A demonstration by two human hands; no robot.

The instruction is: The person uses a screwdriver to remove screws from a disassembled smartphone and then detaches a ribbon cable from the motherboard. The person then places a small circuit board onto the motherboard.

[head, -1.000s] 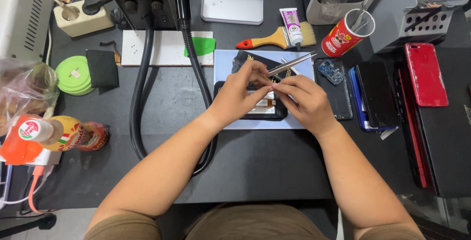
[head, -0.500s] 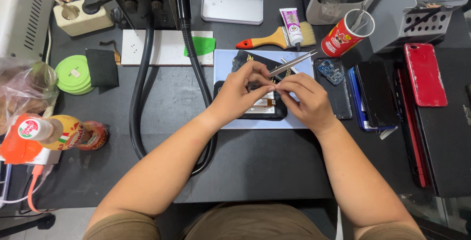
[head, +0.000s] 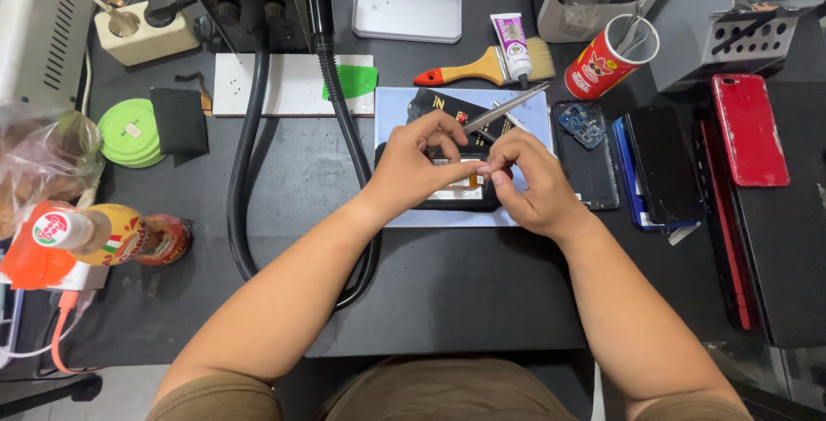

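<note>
Mid-repair shot on the bench. The opened phone (head: 447, 193) lies flat on a pale blue mat (head: 525, 111) in the middle of the black table (head: 447, 301), with both hands right on top of it. The left hand (head: 413, 167) is curled over the left half of the phone, fingertips pinched down onto something small inside, though I can't tell what, since the fingers cover it. The right hand (head: 529, 180) is closed around a pair of metal tweezers (head: 503, 110), thumb and forefinger pinching them low, the shaft sticking up and away toward the paintbrush (head: 482, 67).

Progress-wise, I'd say it's somewhere in the middle. The phone's insides are exposed and there's an orange strip showing between the hands, so the opening-up part looks done. A dark flat part (head: 447, 104) sits on the mat just behind the hands, and a small blue circuit board (head: 582, 126) lies off to the right on another dark phone (head: 594, 163), so parts are already out. What's left, judging from this, is the fiddly bit under the fingers and then closing everything back up. The glue tube (head: 514, 43) lies by the brush with nobody touching it.
</note>
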